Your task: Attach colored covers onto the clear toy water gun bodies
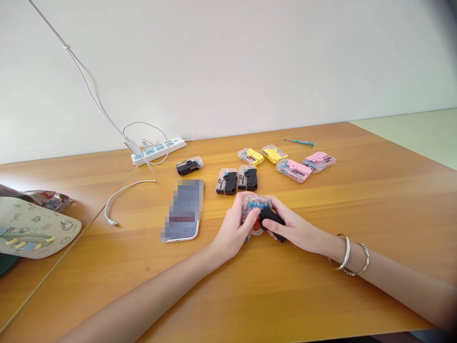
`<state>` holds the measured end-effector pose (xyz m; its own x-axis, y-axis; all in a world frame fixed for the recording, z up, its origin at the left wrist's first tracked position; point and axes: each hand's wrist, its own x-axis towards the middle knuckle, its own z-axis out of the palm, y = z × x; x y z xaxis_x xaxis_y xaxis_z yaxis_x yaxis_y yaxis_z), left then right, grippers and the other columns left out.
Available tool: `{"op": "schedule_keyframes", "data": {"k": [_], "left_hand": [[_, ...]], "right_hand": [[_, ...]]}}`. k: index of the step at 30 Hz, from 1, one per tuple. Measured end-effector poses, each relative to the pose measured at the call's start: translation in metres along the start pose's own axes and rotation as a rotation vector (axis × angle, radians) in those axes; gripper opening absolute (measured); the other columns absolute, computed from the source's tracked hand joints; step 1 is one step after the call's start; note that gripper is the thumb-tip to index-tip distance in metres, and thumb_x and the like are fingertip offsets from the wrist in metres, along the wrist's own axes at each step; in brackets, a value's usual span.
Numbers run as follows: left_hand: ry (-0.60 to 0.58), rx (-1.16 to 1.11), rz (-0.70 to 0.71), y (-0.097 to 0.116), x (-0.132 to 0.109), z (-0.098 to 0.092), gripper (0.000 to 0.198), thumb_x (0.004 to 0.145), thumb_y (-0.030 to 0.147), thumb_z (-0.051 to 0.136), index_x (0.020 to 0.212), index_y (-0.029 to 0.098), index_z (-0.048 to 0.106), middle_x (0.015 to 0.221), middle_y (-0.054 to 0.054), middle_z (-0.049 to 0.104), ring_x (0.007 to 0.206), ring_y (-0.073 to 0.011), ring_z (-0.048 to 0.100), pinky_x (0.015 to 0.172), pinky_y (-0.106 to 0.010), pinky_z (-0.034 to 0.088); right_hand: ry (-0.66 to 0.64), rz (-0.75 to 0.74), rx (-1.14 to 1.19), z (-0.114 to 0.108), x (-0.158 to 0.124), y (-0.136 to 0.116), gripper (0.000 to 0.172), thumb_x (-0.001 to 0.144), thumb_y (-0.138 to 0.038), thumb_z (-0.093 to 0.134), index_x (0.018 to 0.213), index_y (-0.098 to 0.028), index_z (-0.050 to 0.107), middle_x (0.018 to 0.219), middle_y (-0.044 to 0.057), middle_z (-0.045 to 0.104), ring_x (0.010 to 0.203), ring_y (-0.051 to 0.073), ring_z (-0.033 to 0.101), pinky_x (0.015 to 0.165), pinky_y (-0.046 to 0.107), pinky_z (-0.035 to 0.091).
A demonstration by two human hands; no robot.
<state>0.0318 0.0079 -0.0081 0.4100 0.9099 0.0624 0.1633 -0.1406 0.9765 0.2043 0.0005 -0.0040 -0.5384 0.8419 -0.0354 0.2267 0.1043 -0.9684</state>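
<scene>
A toy gun point(267, 214) with a clear plastic body, blue inner parts, a black grip and a red piece near the trigger is held between both hands above the front middle of the table. My left hand point(233, 231) closes on the clear body, its thumb pressing near the blue part. My right hand point(296, 227) wraps round the black grip, thumb lying across it. Some of the fingers are hidden behind the toy. Just beyond the hands lie two folded black-and-clear toy guns, one left point(226, 181) and one right point(247, 178).
Another black toy gun point(189, 166), yellow ones point(250, 156) and pink ones point(294, 170) lie farther back. A phone point(183, 209) lies left of my hands. Beyond are a power strip point(159, 150), a white cable point(130, 183) and a screwdriver point(300, 142). A patterned bag point(39, 226) stands far left.
</scene>
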Motion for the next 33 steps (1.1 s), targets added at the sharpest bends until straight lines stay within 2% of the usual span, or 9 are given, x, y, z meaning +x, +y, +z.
{"op": "schedule_keyframes", "data": {"k": [10,17,24,29,33], "left_hand": [[-0.041,0.072,-0.005,-0.0027,-0.0011,-0.0007,0.022,0.090,0.038,0.040,0.105,0.022,0.040,0.077,0.002,0.053,0.059,-0.0103,0.051,0.058,-0.022,0.046],[-0.016,0.084,0.002,-0.0018,-0.0002,-0.0003,0.021,0.090,0.038,0.039,0.105,0.022,0.041,0.077,0.002,0.053,0.061,-0.0113,0.051,0.059,-0.023,0.045],[0.007,0.196,0.029,0.0000,-0.0027,-0.0001,0.026,0.092,0.040,0.034,0.110,0.022,0.039,0.079,0.001,0.059,0.063,-0.0141,0.055,0.061,-0.025,0.044],[0.029,0.457,0.042,0.0027,-0.0051,-0.0013,0.033,0.093,0.042,0.028,0.118,0.023,0.035,0.088,-0.003,0.064,0.076,-0.0218,0.061,0.071,-0.032,0.043],[0.050,0.616,0.034,0.0046,-0.0042,-0.0019,0.037,0.093,0.045,0.025,0.122,0.023,0.034,0.089,-0.004,0.066,0.082,-0.0248,0.063,0.074,-0.034,0.042]], "right_hand": [[-0.100,0.003,-0.043,-0.0064,-0.0001,0.0033,0.034,0.090,-0.047,0.042,0.113,-0.022,0.039,0.080,-0.002,0.045,0.063,0.010,0.042,0.056,0.024,0.039],[-0.072,0.021,-0.047,-0.0057,0.0006,0.0013,0.033,0.090,-0.048,0.042,0.109,-0.021,0.041,0.080,-0.002,0.045,0.062,0.010,0.042,0.055,0.024,0.039],[-0.013,0.033,0.015,-0.0001,0.0008,-0.0004,0.030,0.090,-0.046,0.043,0.107,-0.022,0.040,0.083,-0.001,0.049,0.062,0.010,0.045,0.056,0.025,0.041],[0.092,-0.059,0.007,0.0005,0.0011,0.0023,0.030,0.090,-0.040,0.044,0.114,-0.024,0.039,0.096,0.003,0.053,0.079,0.014,0.053,0.067,0.028,0.047],[0.178,-0.102,-0.062,0.0003,0.0003,0.0035,0.028,0.090,-0.037,0.044,0.114,-0.023,0.038,0.106,0.005,0.053,0.096,0.020,0.053,0.080,0.035,0.048]]}}
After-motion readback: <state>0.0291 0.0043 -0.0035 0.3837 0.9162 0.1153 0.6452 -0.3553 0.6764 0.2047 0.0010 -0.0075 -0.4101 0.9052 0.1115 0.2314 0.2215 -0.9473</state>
